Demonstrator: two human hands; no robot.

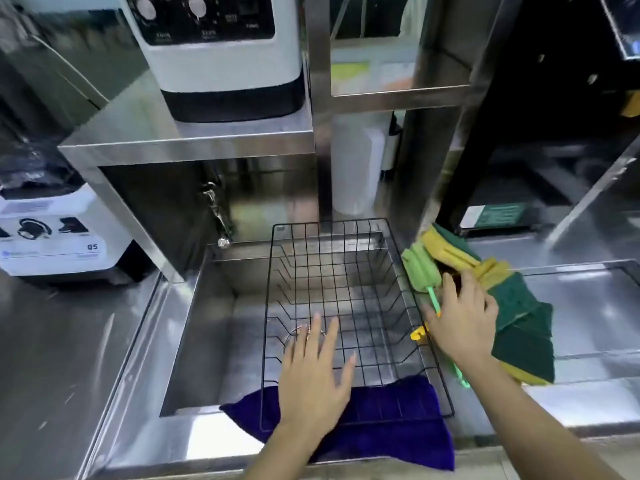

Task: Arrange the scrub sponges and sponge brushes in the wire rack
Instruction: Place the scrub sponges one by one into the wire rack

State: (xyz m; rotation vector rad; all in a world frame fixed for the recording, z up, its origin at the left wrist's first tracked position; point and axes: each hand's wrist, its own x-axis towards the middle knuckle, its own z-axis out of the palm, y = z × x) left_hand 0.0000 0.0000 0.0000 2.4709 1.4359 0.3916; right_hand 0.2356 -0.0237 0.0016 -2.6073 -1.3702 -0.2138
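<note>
A black wire rack (346, 237) sits across a steel sink with nothing in it. My left hand (313, 372) hovers flat over its near end, fingers spread, holding nothing. Right of the rack lies a pile of yellow-and-green scrub sponges (519, 327) and a green sponge brush (420, 268) with a thin green handle. A yellow piece (418, 333) shows beside my right hand (460, 323). That hand rests on the pile over the brush handles, its fingers spread; whether it grips anything cannot be told.
A purple cloth (398, 420) lies under the rack's near end on the sink edge. The sink basin (214, 341) drops away left of the rack. A white blender base (59, 237) stands at the left, a white appliance (221, 57) on a steel shelf above.
</note>
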